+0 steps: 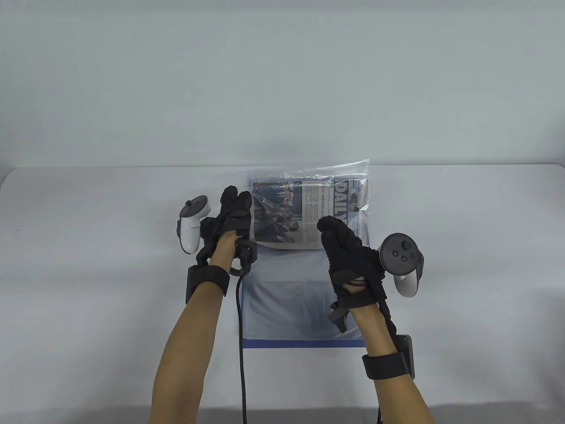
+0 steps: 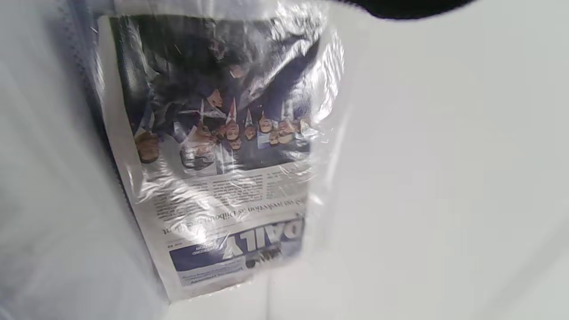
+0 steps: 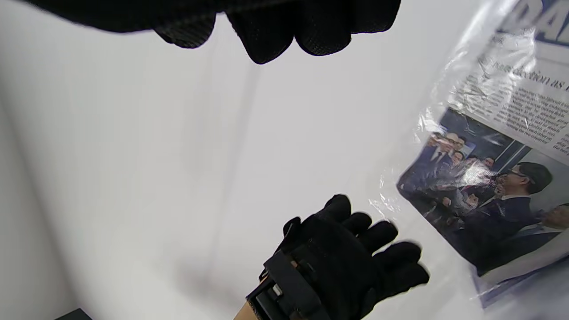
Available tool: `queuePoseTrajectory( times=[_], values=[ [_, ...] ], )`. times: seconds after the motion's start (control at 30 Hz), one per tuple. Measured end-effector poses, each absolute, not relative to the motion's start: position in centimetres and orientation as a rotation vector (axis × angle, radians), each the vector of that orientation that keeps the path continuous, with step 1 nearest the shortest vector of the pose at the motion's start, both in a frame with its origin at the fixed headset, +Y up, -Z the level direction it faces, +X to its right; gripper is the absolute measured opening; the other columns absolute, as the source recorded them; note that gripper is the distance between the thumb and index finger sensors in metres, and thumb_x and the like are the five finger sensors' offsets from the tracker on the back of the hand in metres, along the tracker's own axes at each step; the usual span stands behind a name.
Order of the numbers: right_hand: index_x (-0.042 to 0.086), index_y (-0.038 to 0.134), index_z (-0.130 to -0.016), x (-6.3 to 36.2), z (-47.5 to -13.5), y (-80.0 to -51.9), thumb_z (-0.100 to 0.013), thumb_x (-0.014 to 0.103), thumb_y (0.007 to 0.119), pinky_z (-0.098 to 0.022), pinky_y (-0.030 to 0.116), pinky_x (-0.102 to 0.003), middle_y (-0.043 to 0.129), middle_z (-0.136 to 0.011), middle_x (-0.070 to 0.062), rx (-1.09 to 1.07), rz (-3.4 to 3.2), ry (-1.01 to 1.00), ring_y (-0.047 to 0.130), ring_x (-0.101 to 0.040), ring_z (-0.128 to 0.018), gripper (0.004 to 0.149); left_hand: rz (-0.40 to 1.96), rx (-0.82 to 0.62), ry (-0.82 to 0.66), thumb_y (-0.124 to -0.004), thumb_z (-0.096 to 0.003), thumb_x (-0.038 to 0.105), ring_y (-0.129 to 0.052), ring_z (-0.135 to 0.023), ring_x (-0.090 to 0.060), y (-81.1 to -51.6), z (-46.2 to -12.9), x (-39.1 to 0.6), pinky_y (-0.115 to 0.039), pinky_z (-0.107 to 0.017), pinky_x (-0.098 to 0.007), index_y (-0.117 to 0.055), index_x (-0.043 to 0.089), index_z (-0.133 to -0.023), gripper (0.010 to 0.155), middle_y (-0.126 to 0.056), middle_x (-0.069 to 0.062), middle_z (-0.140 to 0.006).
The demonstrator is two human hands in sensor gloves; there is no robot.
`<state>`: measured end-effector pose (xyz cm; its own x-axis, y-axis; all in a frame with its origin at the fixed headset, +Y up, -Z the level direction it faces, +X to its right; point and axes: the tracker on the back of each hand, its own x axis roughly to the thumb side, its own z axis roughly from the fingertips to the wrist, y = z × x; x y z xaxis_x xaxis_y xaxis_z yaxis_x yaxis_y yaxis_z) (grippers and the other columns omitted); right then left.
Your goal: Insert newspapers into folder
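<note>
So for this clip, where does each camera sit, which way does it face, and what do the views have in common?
Table view: above and in front, looking down at the table; both forearms, left hand and right hand show.
Left wrist view: on the left wrist, facing the newspaper under the clear folder; only a dark sliver of glove at the top edge.
Right wrist view: on the right wrist, facing left across the table; right fingertips on top, the left hand below.
Shared: all three show the newspaper inside the folder; the table and right wrist views both show the left hand.
</note>
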<state>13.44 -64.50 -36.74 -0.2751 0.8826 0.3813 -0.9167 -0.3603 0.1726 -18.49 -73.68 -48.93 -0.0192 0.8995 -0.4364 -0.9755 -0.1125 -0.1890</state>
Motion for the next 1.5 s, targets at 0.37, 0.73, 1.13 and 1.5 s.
queuePoseTrajectory(
  times=[0.37,0.73,1.13,1.5],
  values=[
    [-0.003,0.02,-0.108,18.1,-38.8,-72.1,-0.063,0.045,0.062,-0.058,0.018,-0.077,0.021,-0.104,-0.034,-0.208,2.271,0.53,0.019,-0.061,-0.093,0.078,1.027,-0.755,0.315,-0.054,-0.0642,0.05,-0.002,-0.111,-0.031,-76.6,-39.7,-20.5,-0.013,-0.083,-0.055,-0.005,0.028,-0.117,0.075,-0.014,-0.005,-0.124],
    [-0.002,-0.012,-0.098,17.8,-38.2,-77.2,-0.061,0.052,0.059,-0.054,0.01,-0.077,-0.012,-0.092,-0.039,-0.283,2.13,1.032,-0.012,-0.065,-0.079,0.096,0.977,-0.855,0.057,-0.053,-0.0629,0.051,-0.004,-0.108,-0.036,-76.8,-36.6,-19.0,-0.009,-0.082,-0.056,-0.003,0.033,-0.116,0.076,-0.015,-0.011,-0.123],
    [-0.007,0.053,-0.105,20.9,-37.4,-73.8,-0.062,0.047,0.06,-0.057,0.034,-0.076,0.042,-0.093,-0.044,-0.175,1.833,0.898,0.051,-0.064,-0.078,0.07,1.156,-0.984,0.174,-0.058,-0.0635,0.051,-0.084,-0.074,-0.042,-74.2,-36.1,-24.6,-0.065,-0.067,-0.062,-0.064,0.018,-0.114,0.061,-0.091,-0.015,-0.08],
    [-0.014,0.071,-0.092,22.6,-37.9,-75.2,-0.062,0.05,0.058,-0.057,0.057,-0.067,0.084,-0.067,-0.029,-0.095,1.458,0.678,0.09,-0.045,-0.049,0.072,1.757,-0.783,0.322,-0.055,-0.0639,0.048,-0.102,-0.064,-0.032,-76.8,-37.0,-28.6,-0.079,-0.066,-0.05,-0.059,0.007,-0.111,0.062,-0.106,-0.003,-0.073]
  ],
)
